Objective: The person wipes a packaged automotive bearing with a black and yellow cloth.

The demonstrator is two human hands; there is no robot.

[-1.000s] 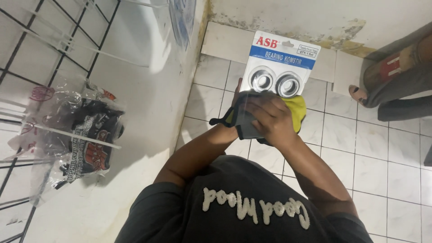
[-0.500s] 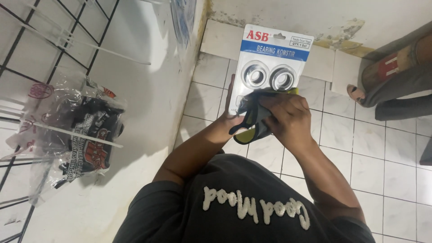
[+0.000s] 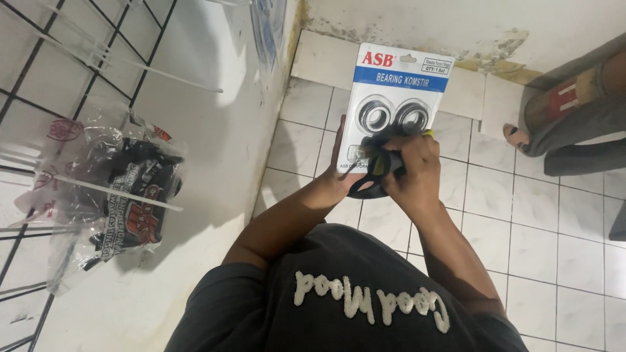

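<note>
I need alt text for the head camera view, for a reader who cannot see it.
A person's left hand holds up a blister card with two round metal bearings, while the right hand presses a dark and yellow cloth against its lower part. Below is a white tiled floor; bagged goods hang on a wire rack at the left.

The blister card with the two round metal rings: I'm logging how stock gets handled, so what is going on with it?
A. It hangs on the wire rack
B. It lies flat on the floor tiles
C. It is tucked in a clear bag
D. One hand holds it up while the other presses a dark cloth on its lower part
D: the left hand grips the card's lower edge, and the right hand presses a dark cloth against it, above the floor tiles.
</note>
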